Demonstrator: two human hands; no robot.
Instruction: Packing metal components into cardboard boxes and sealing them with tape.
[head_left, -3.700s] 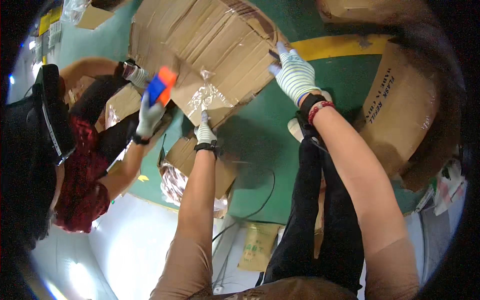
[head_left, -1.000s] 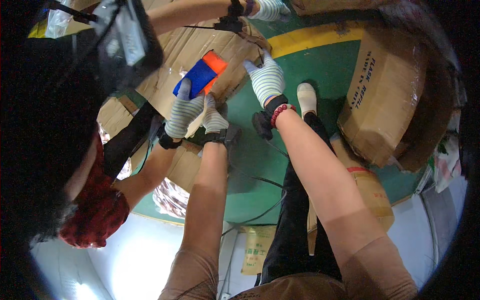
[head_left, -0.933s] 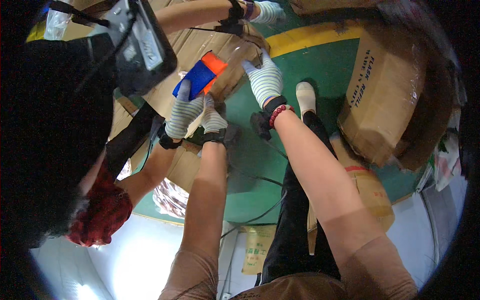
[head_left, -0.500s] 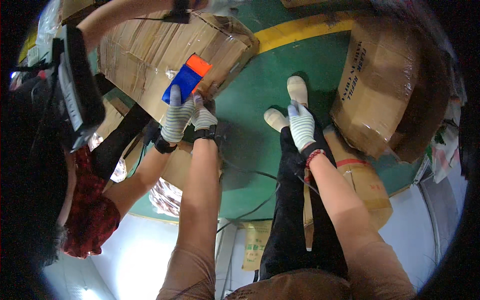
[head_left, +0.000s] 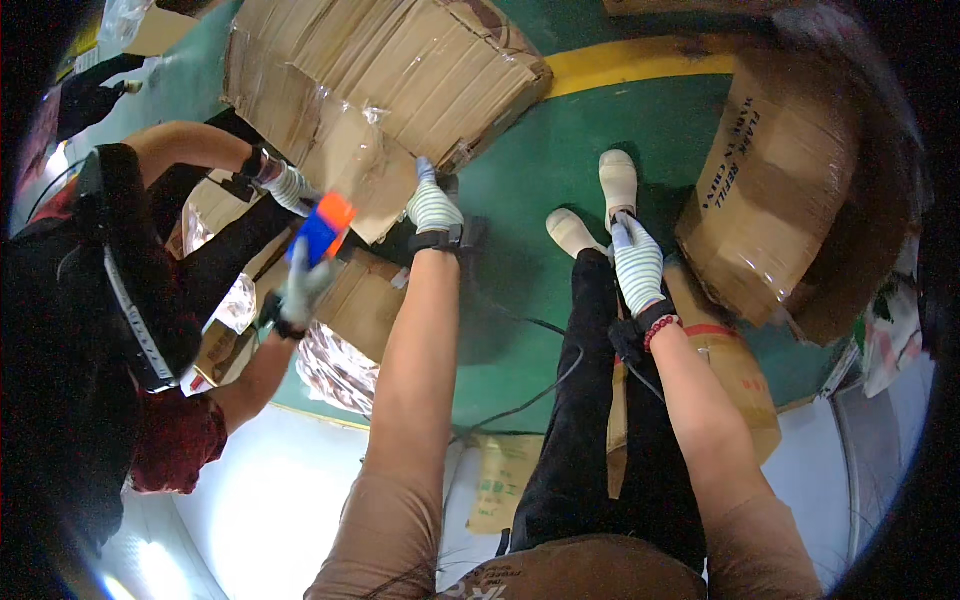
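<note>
My left hand (head_left: 436,208), in a white-and-grey striped glove, reaches beside the edge of the flattened cardboard (head_left: 400,90). Its fingers are stretched out, and nothing shows in it. In a matching glove, my right hand (head_left: 638,268) rests by my knee above my shoe, fingers extended downward along the leg and seemingly empty. To the left, a co-worker's two gloved hands (head_left: 303,285) hold a blue oblong thing with an orange end (head_left: 322,230). It is slightly blurred, and I cannot tell its exact kind.
A large open carton (head_left: 765,180) stands on the right, with a smaller taped carton (head_left: 735,375) below it. A dark cable (head_left: 530,400) crosses the green floor (head_left: 520,260). A yellow floor stripe (head_left: 640,65) runs behind. The co-worker's dark-clad body (head_left: 60,370) fills the left side.
The blue and orange thing has moved left and down with the co-worker, away from my left hand, which was touching its lower end. Both my hands appear slightly further right.
</note>
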